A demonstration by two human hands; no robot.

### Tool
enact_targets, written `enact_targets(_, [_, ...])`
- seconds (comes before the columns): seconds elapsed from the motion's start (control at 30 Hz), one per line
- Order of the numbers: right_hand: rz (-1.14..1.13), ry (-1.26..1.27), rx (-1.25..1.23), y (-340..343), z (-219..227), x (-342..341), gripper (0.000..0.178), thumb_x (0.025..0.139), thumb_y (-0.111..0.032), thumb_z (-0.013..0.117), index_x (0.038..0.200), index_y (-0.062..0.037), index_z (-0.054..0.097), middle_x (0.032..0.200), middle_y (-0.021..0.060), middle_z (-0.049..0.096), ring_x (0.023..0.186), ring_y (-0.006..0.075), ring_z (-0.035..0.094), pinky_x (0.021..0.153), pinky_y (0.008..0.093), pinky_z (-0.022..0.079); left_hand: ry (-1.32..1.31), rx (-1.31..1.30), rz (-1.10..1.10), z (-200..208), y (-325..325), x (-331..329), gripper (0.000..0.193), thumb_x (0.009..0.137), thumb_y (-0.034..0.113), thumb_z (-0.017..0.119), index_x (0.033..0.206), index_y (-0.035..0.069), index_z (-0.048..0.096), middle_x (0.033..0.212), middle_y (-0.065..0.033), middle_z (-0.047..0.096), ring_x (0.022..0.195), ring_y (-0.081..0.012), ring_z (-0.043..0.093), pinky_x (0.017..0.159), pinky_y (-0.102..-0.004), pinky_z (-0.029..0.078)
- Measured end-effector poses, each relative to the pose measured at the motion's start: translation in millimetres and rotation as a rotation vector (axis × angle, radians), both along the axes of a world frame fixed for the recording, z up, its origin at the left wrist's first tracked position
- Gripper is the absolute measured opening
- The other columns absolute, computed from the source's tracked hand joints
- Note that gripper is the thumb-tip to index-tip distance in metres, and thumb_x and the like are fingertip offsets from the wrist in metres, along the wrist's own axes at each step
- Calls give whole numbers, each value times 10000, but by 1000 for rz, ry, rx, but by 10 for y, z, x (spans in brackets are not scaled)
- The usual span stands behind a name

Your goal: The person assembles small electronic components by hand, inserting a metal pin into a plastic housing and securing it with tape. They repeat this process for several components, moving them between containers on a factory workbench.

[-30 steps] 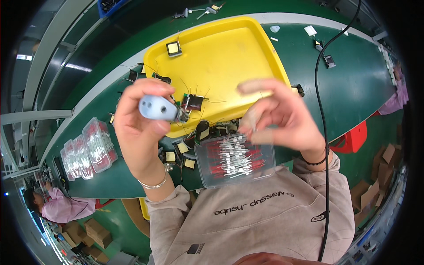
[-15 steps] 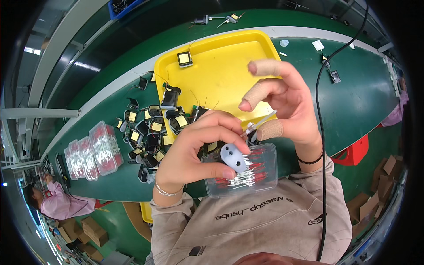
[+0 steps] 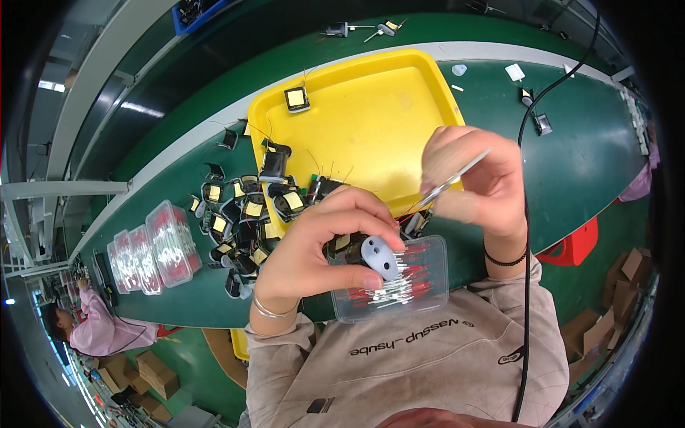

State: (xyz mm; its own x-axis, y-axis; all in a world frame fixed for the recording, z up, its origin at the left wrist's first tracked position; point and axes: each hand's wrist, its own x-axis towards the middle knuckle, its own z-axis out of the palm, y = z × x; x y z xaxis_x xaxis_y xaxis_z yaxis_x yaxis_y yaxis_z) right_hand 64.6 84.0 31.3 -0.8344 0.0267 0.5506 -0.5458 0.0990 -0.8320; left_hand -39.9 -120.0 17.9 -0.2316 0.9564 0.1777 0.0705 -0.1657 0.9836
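Note:
My left hand (image 3: 314, 246) is closed around a small black electronic unit (image 3: 380, 258), its grey oval end cap with dark holes turned up. To the right, my right hand (image 3: 474, 178), with beige tape on its fingers, is blurred and pinches a slim pale stick (image 3: 464, 171); its exact kind is unclear. Thin wires and a dark part lie between the hands, partly hidden. Below them stands a clear plastic box (image 3: 437, 289) of red and white leads (image 3: 403, 278). Ahead of both hands is a yellow tray (image 3: 371, 93).
Several black units with yellow pads (image 3: 246, 207) are heaped left of the tray; one unit (image 3: 297, 99) sits inside it. Filled clear boxes (image 3: 171, 239) stand farther left. A black cable (image 3: 526, 285) hangs at right, near a red stool (image 3: 574, 245). Another person (image 3: 103, 321) sits far left.
My right fingers have closed from a spread pose onto the pale stick, which has moved up and right, away from the unit. My left hand stays nearly in place.

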Motion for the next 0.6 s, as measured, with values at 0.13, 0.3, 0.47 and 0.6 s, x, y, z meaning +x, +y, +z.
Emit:
enact_targets(0.13, [-101, 78, -256, -20, 24, 81, 201, 668, 90, 677, 853, 27, 629, 842, 135, 656, 752, 189, 632, 689, 294, 498, 93, -2, 117, -56, 51, 101, 395, 625, 92, 806, 968, -13, 642, 963, -124, 638, 987, -236, 587, 935, -384, 425])
enact_targets(0.3, [-271, 169, 114, -195, 151, 188, 191, 597, 22, 739, 764, 4, 647, 732, 97, 645, 684, 197, 593, 613, 285, 472, 152, 220, 465, -114, 85, 267, 411, 683, -83, 728, 1050, -16, 556, 1032, -155, 659, 995, -226, 637, 841, -305, 508])
enact_targets(0.47, [-274, 215, 292, -186, 198, 223, 175, 579, -50, 782, 702, -33, 658, 729, 68, 646, 672, 198, 576, 589, 283, 458, 81, 409, 480, -130, 123, 332, 383, 718, -88, 710, 1008, -15, 471, 996, -215, 653, 1024, -296, 622, 868, -360, 509])
enact_targets(0.6, [-299, 220, 350, -192, 212, 230, 180, 558, -47, 779, 703, -34, 672, 734, 73, 652, 673, 199, 577, 586, 277, 459, 219, 408, 498, -139, 131, 322, 357, 713, -58, 726, 957, 14, 475, 966, -210, 666, 990, -310, 637, 832, -373, 516])
